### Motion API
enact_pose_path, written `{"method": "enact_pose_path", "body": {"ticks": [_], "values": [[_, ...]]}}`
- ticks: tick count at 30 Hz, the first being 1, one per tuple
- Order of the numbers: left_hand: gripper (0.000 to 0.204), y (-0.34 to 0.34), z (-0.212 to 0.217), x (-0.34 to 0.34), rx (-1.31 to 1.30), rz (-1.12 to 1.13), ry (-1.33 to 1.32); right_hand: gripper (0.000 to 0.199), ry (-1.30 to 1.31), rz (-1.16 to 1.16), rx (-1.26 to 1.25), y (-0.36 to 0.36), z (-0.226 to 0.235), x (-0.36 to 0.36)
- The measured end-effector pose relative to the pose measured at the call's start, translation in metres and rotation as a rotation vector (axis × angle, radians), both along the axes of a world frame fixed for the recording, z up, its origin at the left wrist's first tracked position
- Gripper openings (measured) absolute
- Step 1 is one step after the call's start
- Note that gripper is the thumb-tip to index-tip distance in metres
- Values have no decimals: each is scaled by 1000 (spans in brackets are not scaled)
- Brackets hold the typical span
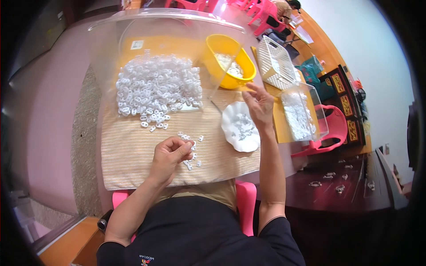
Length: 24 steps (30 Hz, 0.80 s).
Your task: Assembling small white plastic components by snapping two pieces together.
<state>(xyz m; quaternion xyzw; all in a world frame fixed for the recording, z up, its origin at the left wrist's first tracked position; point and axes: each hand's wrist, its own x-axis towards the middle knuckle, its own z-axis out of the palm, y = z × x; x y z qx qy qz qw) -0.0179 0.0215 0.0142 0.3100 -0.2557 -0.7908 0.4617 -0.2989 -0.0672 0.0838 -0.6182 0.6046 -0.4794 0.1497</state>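
Note:
My left hand is closed in a pinch over the near part of the cloth-covered table. Whatever sits between its fingertips is too small to make out. Beside it lie several loose white plastic pieces with two holes. My right hand is raised just past the white scalloped dish, near the yellow basin, its fingers apart and no object visible in them. Small grey-white parts rest in the dish. White pieces lie in the basin. Farther left spreads a big heap of the two-hole pieces.
A clear plastic bin lies around the heap, its opening toward me. To the right stand a white perforated basket and a clear box of white pieces. A pink chair is beyond them. Another person sits far off.

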Motion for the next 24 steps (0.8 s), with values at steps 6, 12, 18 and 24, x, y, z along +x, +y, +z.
{"method": "enact_pose_path", "body": {"ticks": [6, 12, 18, 24], "values": [[9, 6, 5, -5, -115, 8, -144, 18, 322, 51, -56, 72, 69, 5], [8, 11, 0, -1, -93, -9, -78, 21, 768, -155, -249, 151, 189, 22], [10, 8, -1, 4, -134, 79, -136, 15, 1194, -348, -253, 205, 277, 21], [7, 2, -5, -8, -154, 77, -76, 28, 2001, -741, -69, 322, 432, 0]]}}
